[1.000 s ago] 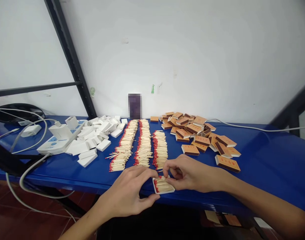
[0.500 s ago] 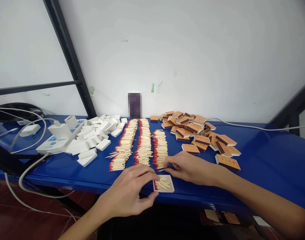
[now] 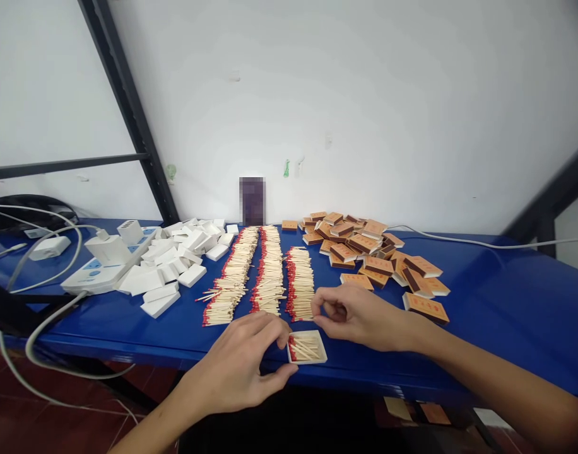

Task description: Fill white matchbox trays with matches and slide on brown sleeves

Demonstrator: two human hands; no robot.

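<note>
A small white matchbox tray lies near the table's front edge, with several red-tipped matches in it. My left hand has its thumb and forefinger bent around the tray's left end, at its corners. Just behind the tray, my right hand is closed in a pinch at the near end of the right-hand row of matches. Its fingertips meet on the plain end of a match there. Two longer rows of matches, a middle row and a left row, lie alongside, red heads to the left.
White empty-looking trays are heaped at the left, beside a power strip with plugged-in chargers and cables. Orange-brown matchbox sleeves are piled at the right. Black rack posts frame the blue table against a white wall.
My left forefinger has drawn back slightly from over the tray to its left corner. My right hand stays pinched at the row's near end; the loose match there now lies nearer the row.
</note>
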